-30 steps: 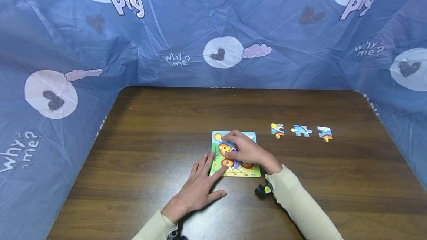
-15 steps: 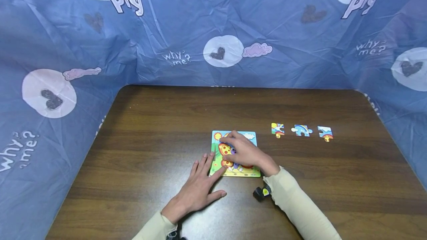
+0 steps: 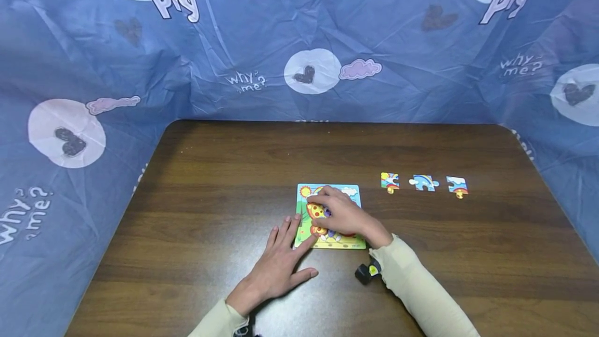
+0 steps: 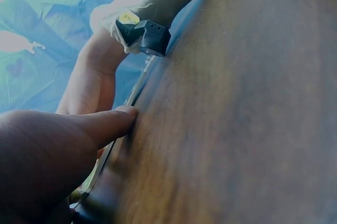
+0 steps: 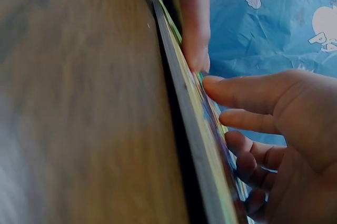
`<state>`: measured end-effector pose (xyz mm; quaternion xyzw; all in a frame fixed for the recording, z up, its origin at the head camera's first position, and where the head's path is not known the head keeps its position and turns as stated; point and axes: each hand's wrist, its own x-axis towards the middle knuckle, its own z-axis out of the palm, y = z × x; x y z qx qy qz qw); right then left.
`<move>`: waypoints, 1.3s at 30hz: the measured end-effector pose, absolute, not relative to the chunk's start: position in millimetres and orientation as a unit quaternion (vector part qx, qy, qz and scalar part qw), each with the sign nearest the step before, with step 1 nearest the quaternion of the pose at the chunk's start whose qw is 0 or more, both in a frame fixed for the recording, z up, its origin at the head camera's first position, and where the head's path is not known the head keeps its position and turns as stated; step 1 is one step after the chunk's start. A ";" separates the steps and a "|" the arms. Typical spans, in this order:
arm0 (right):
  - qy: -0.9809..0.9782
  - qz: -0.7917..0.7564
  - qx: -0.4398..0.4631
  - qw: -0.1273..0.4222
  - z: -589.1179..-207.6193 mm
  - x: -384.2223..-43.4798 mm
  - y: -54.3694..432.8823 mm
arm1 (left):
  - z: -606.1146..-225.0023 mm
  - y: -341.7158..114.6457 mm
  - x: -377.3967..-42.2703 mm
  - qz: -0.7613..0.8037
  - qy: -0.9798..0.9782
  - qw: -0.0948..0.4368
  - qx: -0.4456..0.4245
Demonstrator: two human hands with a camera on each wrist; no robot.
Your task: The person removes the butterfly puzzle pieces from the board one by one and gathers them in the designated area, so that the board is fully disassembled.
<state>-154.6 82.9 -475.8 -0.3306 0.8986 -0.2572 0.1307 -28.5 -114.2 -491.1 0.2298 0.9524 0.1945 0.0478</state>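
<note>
A butterfly jigsaw puzzle (image 3: 337, 244) in a colourful board lies flat on the table. My left hand (image 3: 275, 270) rests palm down at its left side, fingers spread and straight, index fingertip on the lower left of the picture. Over the board arches my right hand (image 3: 348, 216). Its thumb and index fingertips touch the left part of the butterfly, set apart from each other, while the palm hides the picture's right part. In the right wrist view, the bent fingers of the right hand (image 5: 295, 124) meet the puzzle's surface, and no piece shows lifted.
Three loose jigsaw pieces lie in a row right of the board: one with a sun (image 3: 390, 181), a blue one (image 3: 424, 183) and one with a rainbow (image 3: 457, 185). The brown table (image 3: 224, 170) ends at a blue printed curtain (image 3: 262, 30).
My right hand has shifted slightly left and drawn its fingers a little closer over the butterfly. The left hand has stayed in place.
</note>
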 end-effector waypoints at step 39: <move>0.906 -0.255 -0.316 0.118 -477.7 -147.2 75.4 | -489.1 -113.9 -28.2 0.194 0.951 0.040 0.235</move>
